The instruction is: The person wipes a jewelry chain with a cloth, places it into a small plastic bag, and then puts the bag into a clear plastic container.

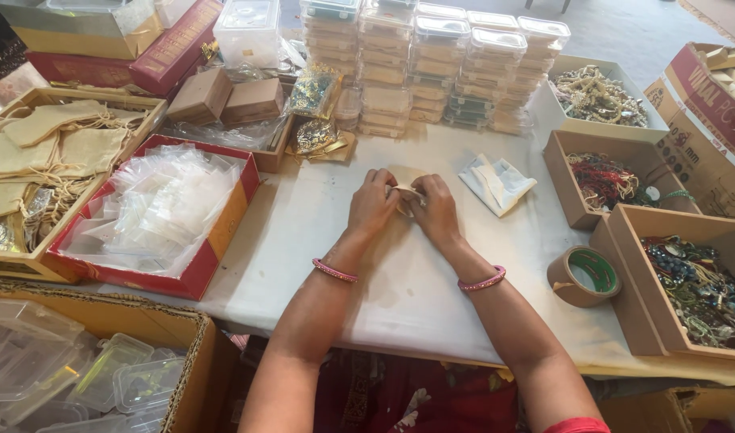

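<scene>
Your left hand (373, 200) and right hand (434, 207) pinch one small cream cloth pouch (407, 195) just left of the folded white plastic bags (496, 182). It looks light and limp, so grip its top edges.

Stacked clear plastic boxes (432, 68) at the far edge of the white table cover (319, 240). Left, a red tray (215, 240) heaped with clear bags, beside a wooden tray of beige cloth pouches (55, 144). Right, a roll of brown tape (584, 277) touching cardboard boxes of beaded jewellery (696, 289). Near the middle, a small pile of clear packets (496, 183).
</scene>
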